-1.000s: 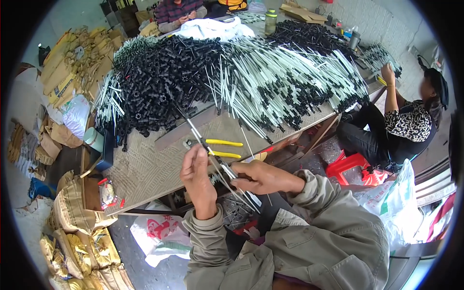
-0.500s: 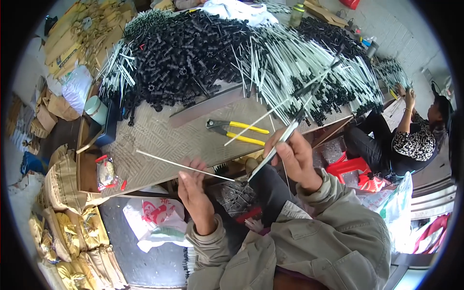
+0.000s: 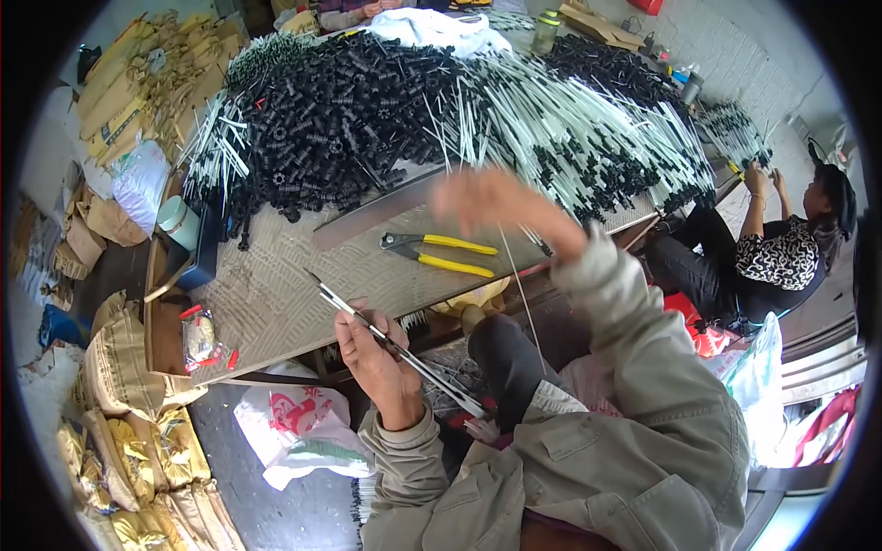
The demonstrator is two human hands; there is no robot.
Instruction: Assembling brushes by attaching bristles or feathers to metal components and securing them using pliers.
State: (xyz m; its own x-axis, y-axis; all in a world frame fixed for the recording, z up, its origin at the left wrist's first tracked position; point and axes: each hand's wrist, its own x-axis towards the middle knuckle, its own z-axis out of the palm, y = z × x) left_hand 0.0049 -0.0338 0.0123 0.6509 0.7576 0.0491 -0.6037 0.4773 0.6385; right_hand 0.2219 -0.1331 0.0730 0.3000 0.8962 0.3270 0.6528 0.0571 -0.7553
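Note:
Over the near side of the worktable (image 3: 266, 294), my left hand (image 3: 378, 363) is closed around a few thin white-and-black rods (image 3: 430, 375). They slant from the table edge down toward my lap. My right hand (image 3: 496, 204) is reaching over the table beside a dark flat metal strip (image 3: 381, 213) and the white rods. Motion smears its fingers, so whether it grips anything is unclear. A thin pale strand (image 3: 525, 308) runs below it. Yellow-handled cutters (image 3: 450, 255) lie between my hands. Behind the strip are a heap of black ribbed plastic fittings (image 3: 340, 115) and a pile of white rods with black ends (image 3: 570, 115).
At the table's left end are a blue box (image 3: 197, 266), a pale cup (image 3: 179, 220) and a small packet (image 3: 197, 335). Brown sacks (image 3: 119, 354) and a plastic bag (image 3: 299, 418) sit below. A co-worker (image 3: 781, 239) sits at right; another person's hands (image 3: 377, 9) show behind.
The rod bundle has passed from my right hand to my left, which has closed on it. My right hand has moved up and away toward the pile. The view has shifted slightly.

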